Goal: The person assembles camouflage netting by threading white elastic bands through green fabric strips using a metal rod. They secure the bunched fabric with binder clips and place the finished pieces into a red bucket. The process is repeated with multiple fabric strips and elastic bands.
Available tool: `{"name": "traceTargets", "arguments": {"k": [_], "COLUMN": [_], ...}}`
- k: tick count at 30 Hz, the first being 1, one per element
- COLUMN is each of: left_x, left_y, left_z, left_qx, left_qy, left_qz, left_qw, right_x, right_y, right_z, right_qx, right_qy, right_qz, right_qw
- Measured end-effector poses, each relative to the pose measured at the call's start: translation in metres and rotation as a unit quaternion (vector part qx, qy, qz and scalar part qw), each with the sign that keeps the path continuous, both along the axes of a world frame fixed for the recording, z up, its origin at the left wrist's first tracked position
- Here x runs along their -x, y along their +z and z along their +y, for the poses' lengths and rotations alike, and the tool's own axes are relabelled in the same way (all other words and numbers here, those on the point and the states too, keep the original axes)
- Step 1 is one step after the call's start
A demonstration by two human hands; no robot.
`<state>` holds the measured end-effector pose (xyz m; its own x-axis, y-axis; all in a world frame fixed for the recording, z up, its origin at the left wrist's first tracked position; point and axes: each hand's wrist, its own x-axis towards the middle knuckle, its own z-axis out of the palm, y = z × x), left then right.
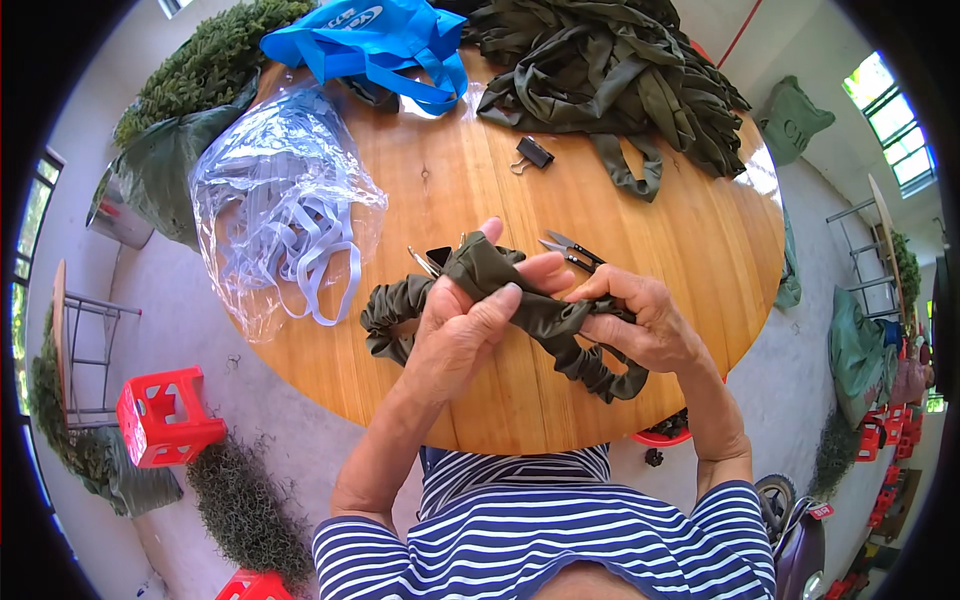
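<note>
Over the near part of the round wooden table, I hold a dark olive fabric tube [545, 318] stretched between both hands. My left hand [450, 325] has its thumb pressed on a smooth stretch of it, fingers behind. My right hand [640, 320] pinches the gathered part, and a ruched loop hangs below those fingers. More ruched olive fabric [393, 308] hangs beside my left wrist. Just beyond my hands lie black-handled thread snips [574, 250]. A small black object with silver metal parts [436, 260] is partly hidden behind the fabric.
A clear plastic bag of pale elastic bands [305, 230] lies on the left of the table [430, 180]. Farther back are a blue bag [375, 45], a black binder clip [534, 153] and heaped olive fabric strips [610, 80]. A red stool [168, 415] stands on the floor at left.
</note>
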<state>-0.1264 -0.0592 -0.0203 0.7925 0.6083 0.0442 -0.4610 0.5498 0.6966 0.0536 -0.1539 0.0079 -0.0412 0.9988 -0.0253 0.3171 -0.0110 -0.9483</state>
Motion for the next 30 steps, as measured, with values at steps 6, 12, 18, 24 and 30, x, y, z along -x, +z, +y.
{"name": "traceTargets", "arguments": {"k": [6,12,18,24,30], "left_x": [-0.014,-0.001,0.0,-0.016,0.004], "left_y": [-0.01,-0.005,-0.001,0.002,-0.003], "left_z": [-0.008,0.016,0.015,-0.006,0.004], "left_qx": [-0.006,0.023,0.037,0.067,0.178], "left_qy": [0.023,0.172,0.145,0.146,0.066], "left_qz": [0.057,0.038,0.039,0.05,-0.069], "left_qw": [0.998,0.984,0.988,0.986,0.979], "right_x": [0.02,0.019,0.008,0.031,0.024], "right_y": [-0.015,0.001,-0.002,-0.013,-0.011], "right_z": [0.008,0.003,-0.024,0.013,0.009], "right_qx": [-0.062,0.07,0.019,-0.244,-0.226], "right_qy": [-0.055,-0.018,-0.021,-0.082,-0.067], "right_qz": [-0.018,-0.304,-0.187,-0.225,-0.149], "right_qw": [0.996,0.95,0.982,0.94,0.96]}}
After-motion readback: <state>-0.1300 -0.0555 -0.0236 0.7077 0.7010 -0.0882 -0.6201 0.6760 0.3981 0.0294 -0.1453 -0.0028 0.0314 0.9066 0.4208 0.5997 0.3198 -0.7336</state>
